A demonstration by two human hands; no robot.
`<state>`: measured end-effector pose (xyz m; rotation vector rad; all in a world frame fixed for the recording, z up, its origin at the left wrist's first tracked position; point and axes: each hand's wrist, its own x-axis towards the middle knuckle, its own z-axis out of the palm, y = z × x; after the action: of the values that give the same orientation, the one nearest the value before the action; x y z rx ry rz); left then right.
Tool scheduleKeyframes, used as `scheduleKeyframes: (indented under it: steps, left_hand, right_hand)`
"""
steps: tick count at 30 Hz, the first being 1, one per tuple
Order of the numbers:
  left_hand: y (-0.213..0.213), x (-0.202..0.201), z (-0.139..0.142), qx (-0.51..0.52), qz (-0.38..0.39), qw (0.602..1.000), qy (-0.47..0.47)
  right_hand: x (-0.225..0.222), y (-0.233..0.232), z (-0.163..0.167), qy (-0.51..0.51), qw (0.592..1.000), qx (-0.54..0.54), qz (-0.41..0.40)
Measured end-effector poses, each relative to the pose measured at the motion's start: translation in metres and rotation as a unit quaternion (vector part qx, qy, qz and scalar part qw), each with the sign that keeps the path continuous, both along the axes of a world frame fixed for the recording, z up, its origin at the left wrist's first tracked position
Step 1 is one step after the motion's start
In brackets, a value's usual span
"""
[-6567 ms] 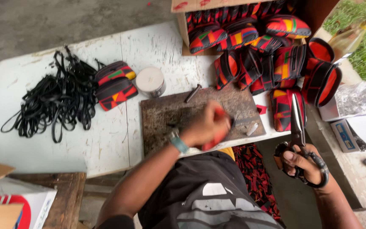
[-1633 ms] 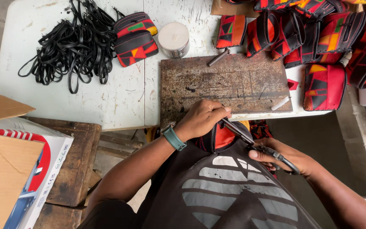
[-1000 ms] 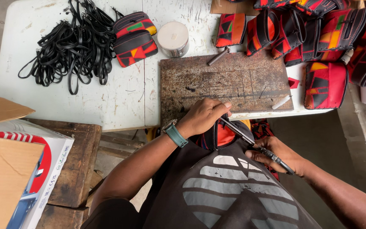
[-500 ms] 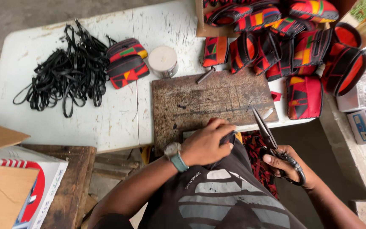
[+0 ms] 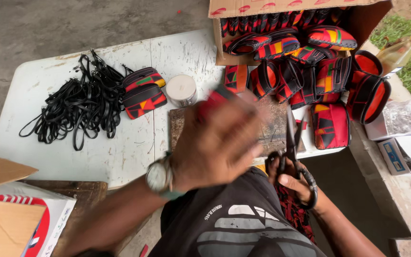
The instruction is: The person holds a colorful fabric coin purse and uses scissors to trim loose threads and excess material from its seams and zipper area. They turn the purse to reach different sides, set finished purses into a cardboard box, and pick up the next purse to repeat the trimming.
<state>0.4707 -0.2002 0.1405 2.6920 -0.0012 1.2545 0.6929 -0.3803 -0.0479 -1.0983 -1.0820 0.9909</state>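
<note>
My left hand [image 5: 220, 143] is raised close to the camera and blurred, closed around a red and black fabric pouch [image 5: 217, 97] whose top shows above the fingers. A watch sits on that wrist. My right hand [image 5: 293, 178] grips the handles of black scissors [image 5: 292, 138], blades pointing up and slightly apart, over the near edge of a worn wooden board [image 5: 274, 131]. A pile of colourful patterned pouches [image 5: 310, 76] lies beyond the board.
A cardboard box [image 5: 286, 9] of pouches stands at the back. A bundle of black straps [image 5: 74, 112], two more pouches [image 5: 143, 93] and a round white tin [image 5: 181, 89] lie on the white table [image 5: 120, 157]. Boxes and a glass bottle [image 5: 400, 50] sit at right.
My left hand has lifted off the board's near edge toward the camera with a pouch. The scissors have swung from pointing left to upright. The view has tilted up to show the box.
</note>
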Motion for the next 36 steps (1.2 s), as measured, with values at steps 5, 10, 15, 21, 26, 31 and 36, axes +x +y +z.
scheduleKeyframes:
  steps: [5,10,15,21,26,31,36]
  left_hand:
    - [0.009,0.049,-0.047,-0.223,0.063,0.949,-0.212]
    - [0.011,0.057,-0.116,-0.329,0.005,0.910,-0.254]
    - [-0.015,0.050,-0.141,-0.437,-0.018,0.874,-0.209]
    - [0.005,0.019,-0.109,-0.394,0.107,0.913,0.011]
    - [0.027,0.023,-0.111,-0.286,0.016,0.955,0.076]
    - [0.064,0.038,-0.134,-0.326,-0.086,0.932,0.130]
    - [0.078,0.046,-0.165,-0.505,-0.095,0.840,0.173]
  right_hand:
    - [-0.060,0.069,0.040,0.208,0.956,0.203,-0.022]
    - [-0.051,0.100,0.063,0.204,0.944,0.084,-0.245]
    - [-0.047,0.113,0.050,0.145,0.954,0.082,-0.248]
    - [-0.027,0.117,0.034,-0.025,0.952,0.007,-0.305]
    - [-0.040,0.094,0.015,-0.067,0.960,-0.051,-0.268]
    - [-0.049,0.079,0.005,-0.092,0.964,-0.078,-0.236]
    - [-0.049,0.078,0.000,-0.064,0.971,-0.082,-0.215]
